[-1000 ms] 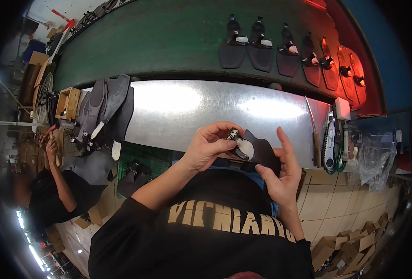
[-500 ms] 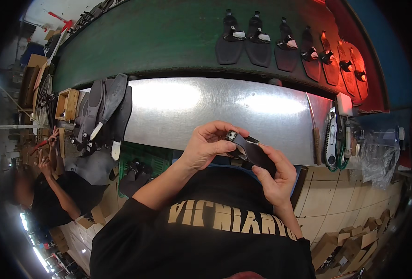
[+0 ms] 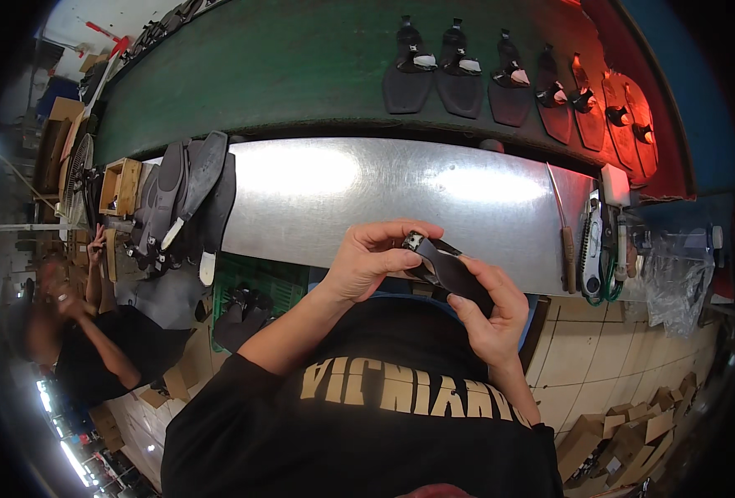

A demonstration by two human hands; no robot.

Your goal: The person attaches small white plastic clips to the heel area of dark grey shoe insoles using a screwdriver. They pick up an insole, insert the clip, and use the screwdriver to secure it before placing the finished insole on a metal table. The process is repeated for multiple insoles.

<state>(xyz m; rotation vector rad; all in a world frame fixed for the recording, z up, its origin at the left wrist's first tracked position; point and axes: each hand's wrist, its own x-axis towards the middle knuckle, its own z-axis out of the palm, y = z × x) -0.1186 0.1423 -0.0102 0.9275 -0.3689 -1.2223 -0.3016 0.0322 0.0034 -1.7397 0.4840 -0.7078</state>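
Above the metal table (image 3: 318,199), both hands clamp a black sole piece (image 3: 455,272) with a white tag.

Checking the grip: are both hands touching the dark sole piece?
Touching. The head view shows the left hand pinching the top end of the dark sole piece, while the right hand cups it from below with fingers wrapped around it.
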